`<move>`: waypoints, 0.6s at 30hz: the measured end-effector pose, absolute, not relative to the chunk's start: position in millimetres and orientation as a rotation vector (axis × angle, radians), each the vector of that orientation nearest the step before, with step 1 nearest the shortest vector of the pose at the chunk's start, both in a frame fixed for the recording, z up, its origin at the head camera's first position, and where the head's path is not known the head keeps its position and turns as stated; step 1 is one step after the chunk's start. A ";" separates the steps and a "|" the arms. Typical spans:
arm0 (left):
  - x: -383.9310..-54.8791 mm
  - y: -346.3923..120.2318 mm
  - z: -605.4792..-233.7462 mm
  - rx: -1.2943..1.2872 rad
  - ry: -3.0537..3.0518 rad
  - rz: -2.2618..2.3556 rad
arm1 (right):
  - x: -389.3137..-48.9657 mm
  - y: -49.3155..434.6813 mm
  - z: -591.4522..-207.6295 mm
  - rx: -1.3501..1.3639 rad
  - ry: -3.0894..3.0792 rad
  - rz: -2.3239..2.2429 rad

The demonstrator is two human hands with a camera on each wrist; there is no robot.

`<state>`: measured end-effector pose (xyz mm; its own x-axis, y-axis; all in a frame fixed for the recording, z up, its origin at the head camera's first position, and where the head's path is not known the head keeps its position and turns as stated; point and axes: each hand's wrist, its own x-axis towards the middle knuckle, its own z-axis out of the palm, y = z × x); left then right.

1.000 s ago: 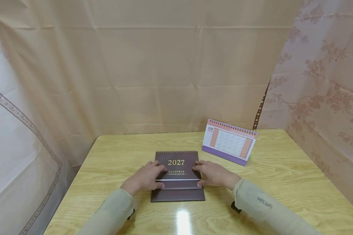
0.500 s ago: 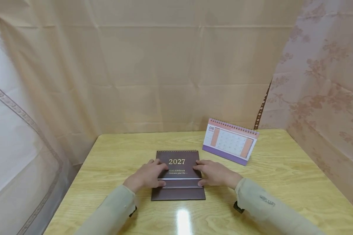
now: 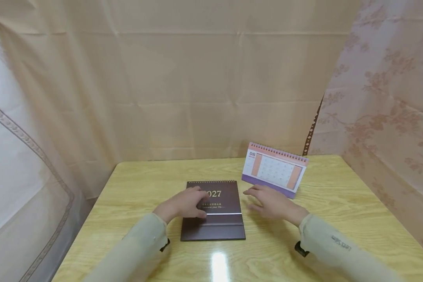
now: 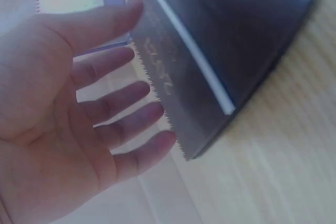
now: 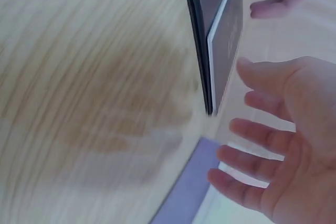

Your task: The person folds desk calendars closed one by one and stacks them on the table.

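A dark brown desk calendar (image 3: 218, 231), marked 2027 in gold, lies folded flat on the table with its spiral binding at the far edge. My left hand (image 3: 185, 203) is over its left side, fingers spread and slightly bent, covering part of the gold number. In the left wrist view that hand (image 4: 68, 103) holds nothing, and its fingertips overlap the cover. My right hand (image 3: 273, 203) hovers off the calendar's right edge with relaxed, parted fingers. The right wrist view shows this hand (image 5: 283, 145) apart from the brown calendar (image 5: 226, 45), with nothing in its grasp.
A white, orange and purple calendar (image 3: 275, 168) stands propped up at the back right, just beyond my right hand. The wooden table (image 3: 144, 176) reaches back to a beige curtain (image 3: 183, 78). A floral curtain (image 3: 387, 98) hangs on the right.
Both hands have let go of the brown calendar's sides. The right hand has moved right, off the cover; the left has shifted right, over it. The calendar lies where it was.
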<state>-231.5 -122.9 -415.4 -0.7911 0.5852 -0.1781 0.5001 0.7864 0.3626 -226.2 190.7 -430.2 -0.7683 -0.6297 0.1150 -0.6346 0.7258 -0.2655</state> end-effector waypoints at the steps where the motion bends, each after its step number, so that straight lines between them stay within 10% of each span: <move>1: -233.2 -121.8 -413.6 0.867 2.679 0.458 | -225.8 195.1 -428.4 1.032 -2.902 0.473; 18: -275.1 -92.6 -374.4 0.834 2.384 0.907 | -229.8 268.7 -399.0 0.500 -2.585 1.066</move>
<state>-275.1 -92.6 -374.4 -0.7139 0.6729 -0.1939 0.3741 0.6005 0.7067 -229.8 268.7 -399.0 -0.8945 -0.2021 0.3989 -0.4245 0.6639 -0.6156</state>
